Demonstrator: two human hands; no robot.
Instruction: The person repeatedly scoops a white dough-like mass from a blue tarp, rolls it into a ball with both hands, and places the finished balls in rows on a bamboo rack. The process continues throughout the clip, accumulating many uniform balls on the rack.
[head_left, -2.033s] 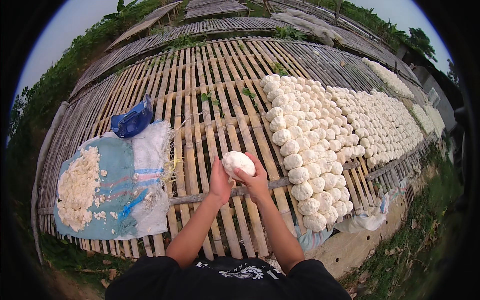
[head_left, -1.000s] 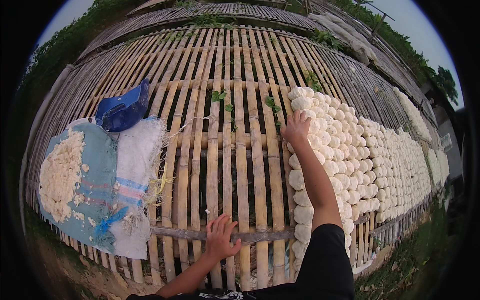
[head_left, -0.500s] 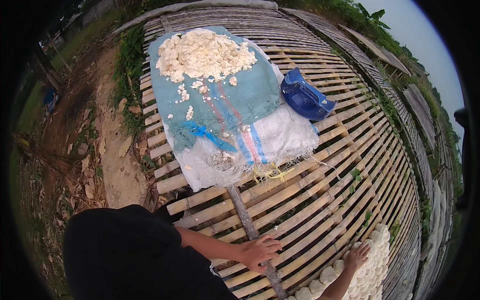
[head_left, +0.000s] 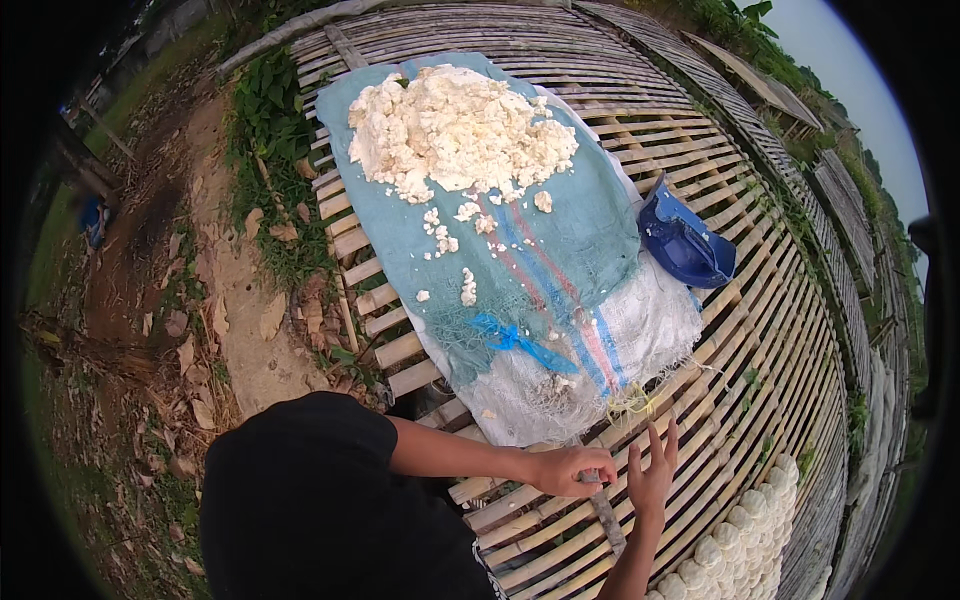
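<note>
Closest to me, at about six o'clock, the person in a black top leans over the slatted bamboo drying rack (head_left: 760, 330). The left hand (head_left: 570, 468) is curled shut around the grey crosspole (head_left: 605, 515) that runs under the slats, apparently bracing on it. Just beside it, the right hand (head_left: 652, 478) hangs over the slats with its fingers (head_left: 660, 445) spread wide and straight, holding nothing. Down at five o'clock, rows of shaped white dough rounds (head_left: 745, 535) already lie side by side on the rack, so a fair share looks formed. Farther out, toward twelve o'clock, a teal woven sack (head_left: 560, 240) lies spread over a white one, and on its far end sits a big heap of crumbly white dough (head_left: 460, 125), with loose crumbs trailing nearer. That heap looks like plenty left to shape. At two o'clock, just off the sack's edge, rests a blue plastic scoop (head_left: 685, 245).
</note>
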